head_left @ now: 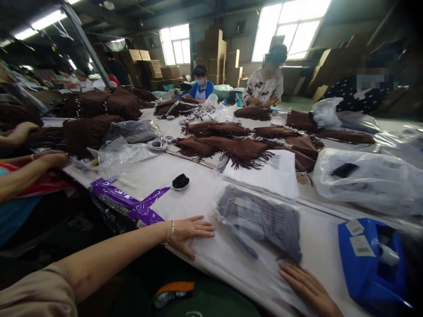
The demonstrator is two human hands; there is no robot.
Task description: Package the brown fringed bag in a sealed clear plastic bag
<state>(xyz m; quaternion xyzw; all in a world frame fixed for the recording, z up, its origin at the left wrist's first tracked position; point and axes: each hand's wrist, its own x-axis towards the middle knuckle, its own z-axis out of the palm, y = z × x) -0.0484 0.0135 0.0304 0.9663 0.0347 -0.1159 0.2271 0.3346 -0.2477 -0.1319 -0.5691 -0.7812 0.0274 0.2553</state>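
My left hand [190, 233], a bangle on its wrist, lies flat with fingers spread on the near left end of a clear plastic bag [231, 251]. My right hand [306, 286] presses flat on the same bag's near right corner. Inside the bag sits a folded grey garment [261, 218]. The bag rests on the white table [198, 193] close to its front edge.
A blue tape dispenser [372, 264] stands at the right. Purple tape strips [132, 202] and a small black dish [180, 181] lie left. Brown fringed garments [244, 152] and bagged items [366, 178] cover the middle. Another person's arms [29, 169] rest at left; other workers stand behind.
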